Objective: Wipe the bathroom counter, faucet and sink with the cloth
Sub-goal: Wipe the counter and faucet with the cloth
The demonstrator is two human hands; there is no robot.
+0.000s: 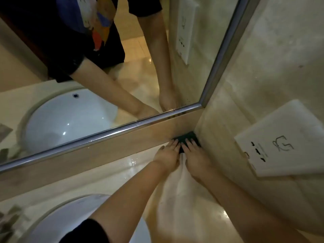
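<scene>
Currently I am seeing left hand (166, 155) and right hand (197, 156) pressing the dark green cloth (188, 136) into the counter's (122, 172) back corner, fingers straight and close together. The socket plate (280, 137) is showing a symbol; its small print is staying illegible.

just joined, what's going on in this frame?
A person is wiping the bathroom counter with both bare hands. The left hand and right hand lie side by side, fingers straight, pressing a dark cloth into the back right corner, where the backsplash under the mirror meets the side wall. The counter glistens with wet spots beside the left hand. The sink sits at lower left, with neither hand on it.
</scene>
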